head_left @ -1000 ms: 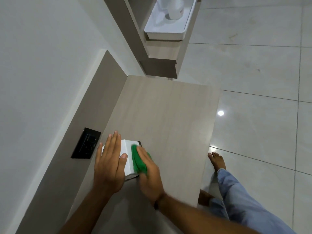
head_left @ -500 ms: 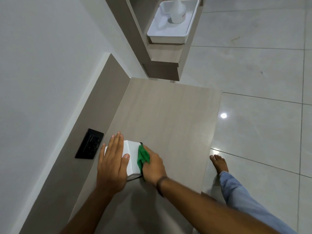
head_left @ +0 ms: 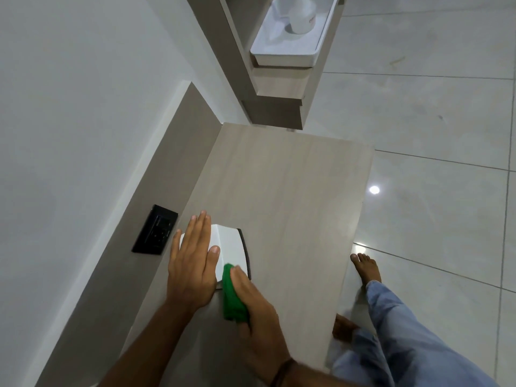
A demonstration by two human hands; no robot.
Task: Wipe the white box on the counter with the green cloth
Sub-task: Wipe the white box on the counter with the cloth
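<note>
A small white box (head_left: 230, 247) with a dark edge on its right side sits on the pale wooden counter (head_left: 284, 196), near the back panel. My left hand (head_left: 192, 263) lies flat on the box's top, fingers spread, and covers most of it. My right hand (head_left: 254, 305) grips a bunched green cloth (head_left: 233, 297) and presses its tip against the box's near right corner. The rest of the cloth hangs under my palm, over the counter.
A black wall socket (head_left: 155, 230) is set in the back panel left of the box. Farther back, a shelf holds a white tray (head_left: 284, 48) with a white bottle (head_left: 301, 15). The counter's right edge drops to a tiled floor, where my bare feet stand.
My right hand has slid the green cloth toward me along the box's right side, from the middle to its near corner. My left hand has stayed on top.
</note>
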